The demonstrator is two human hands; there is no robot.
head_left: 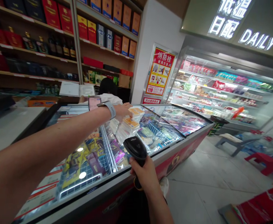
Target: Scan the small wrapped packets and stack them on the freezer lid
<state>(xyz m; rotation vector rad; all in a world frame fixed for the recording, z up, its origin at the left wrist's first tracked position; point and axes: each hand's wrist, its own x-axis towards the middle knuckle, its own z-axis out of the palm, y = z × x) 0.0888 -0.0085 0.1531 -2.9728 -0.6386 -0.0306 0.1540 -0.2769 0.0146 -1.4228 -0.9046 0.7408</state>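
My right hand (144, 172) is wrapped round the grip of a black handheld barcode scanner (136, 148), its head pointing away over the freezer's front edge. A grey-banded watch (110, 109) circles my left wrist. That arm stretches across the glass-topped chest freezer (180, 143), and my left hand (123, 112) is at the packs with orange labels (131, 122), which lie stacked on the glass. Its fingers look stretched out, partly blurred; whether they touch a pack I cannot tell. Below the glass, wire baskets (108, 149) hold colourful bagged goods.
Beyond the freezer sits a person (108, 88) in white. Shelves (33, 49) with boxes and bottles line the back wall. At the right stand a lit refrigerated display (218, 90), a grey stool (238, 141) and a red stool (262, 161). A pale counter (7, 127) is at the left.
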